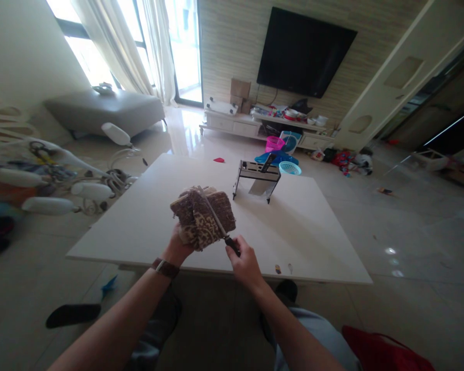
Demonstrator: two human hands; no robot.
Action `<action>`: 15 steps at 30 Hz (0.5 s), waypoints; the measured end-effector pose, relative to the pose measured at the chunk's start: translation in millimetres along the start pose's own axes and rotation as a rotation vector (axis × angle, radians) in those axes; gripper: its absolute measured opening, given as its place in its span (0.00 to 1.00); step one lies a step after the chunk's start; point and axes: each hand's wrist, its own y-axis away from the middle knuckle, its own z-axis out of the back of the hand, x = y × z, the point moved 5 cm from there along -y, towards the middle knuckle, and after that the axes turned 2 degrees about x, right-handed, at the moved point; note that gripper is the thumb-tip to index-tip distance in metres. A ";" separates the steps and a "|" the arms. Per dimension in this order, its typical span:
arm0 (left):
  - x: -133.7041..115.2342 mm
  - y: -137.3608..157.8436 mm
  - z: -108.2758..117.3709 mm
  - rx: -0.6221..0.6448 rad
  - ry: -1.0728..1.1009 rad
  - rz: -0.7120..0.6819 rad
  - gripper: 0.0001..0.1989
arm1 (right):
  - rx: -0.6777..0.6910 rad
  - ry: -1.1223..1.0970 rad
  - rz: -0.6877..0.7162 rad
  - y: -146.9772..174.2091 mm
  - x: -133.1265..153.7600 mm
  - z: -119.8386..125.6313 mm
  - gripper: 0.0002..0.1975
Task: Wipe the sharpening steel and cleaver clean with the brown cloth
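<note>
My left hand [183, 239] is closed around a bunched brown and cream patterned cloth [205, 226], held up above the white table. In my right hand [244, 259] is the black handle of a knife [215, 216]. Its narrow blade slants up and left across the cloth, touching it or just in front of it; I cannot tell which. Beyond my hands stands a knife rack [260, 172] with a black handle sticking out of its top and a broad blade hanging below.
The white table [147, 221] carries a small red item [218, 160] at its far edge and two small marks or stickers near its front edge. Behind the table are a light blue basket [290, 168] and a pink basket [275, 144]. Lamp parts [90, 190] lie to the left.
</note>
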 end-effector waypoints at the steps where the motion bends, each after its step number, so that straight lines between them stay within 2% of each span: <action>1: -1.0 1.6 0.5 -0.024 0.007 0.000 0.19 | 0.004 0.002 0.004 0.6 1.0 -1.5 0.08; 3: -4.7 4.8 0.3 -0.062 0.035 0.001 0.21 | -0.003 0.011 0.007 0.9 1.6 -3.1 0.08; 8: -17.1 8.0 -3.4 -0.029 0.103 -0.016 0.25 | -0.028 -0.027 0.005 -0.9 -1.4 -3.4 0.08; 15: -17.0 7.9 -3.0 -0.003 0.085 -0.005 0.20 | -0.055 -0.036 0.010 -0.9 -0.9 0.7 0.09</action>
